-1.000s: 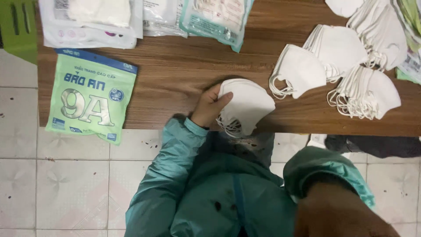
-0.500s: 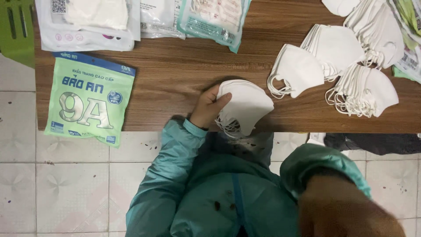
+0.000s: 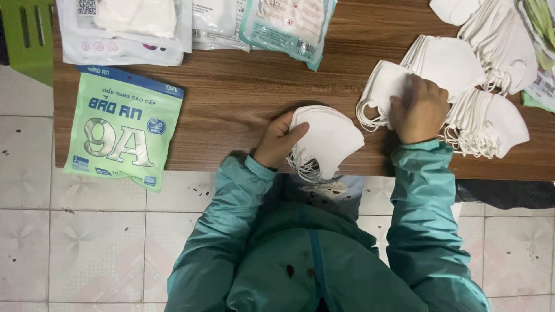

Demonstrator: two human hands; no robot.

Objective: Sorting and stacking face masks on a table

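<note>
Head view showed my left hand (image 3: 277, 141) gripping a stack of white face masks (image 3: 324, 141) at the wooden table's (image 3: 231, 98) near edge, while my right hand (image 3: 419, 110) pinched a mask from the loose pile (image 3: 445, 60).

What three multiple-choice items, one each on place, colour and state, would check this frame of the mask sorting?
1. Where does the green printed pouch lie?
A. Hanging over the near edge of the wooden table
B. Under the mask piles
C. On the floor tiles

2. What colour are the jacket sleeves?
A. Red
B. Teal
C. Black

3. What is the left hand doing?
A. Resting flat and empty
B. Holding a stack of white masks
C. Pulling at the pouch

Answers:
1 A, its lower edge juts past the tabletop over the tiles.
2 B, both sleeves are teal.
3 B, its fingers grip the stack while the right hand rests on another pile.
</note>
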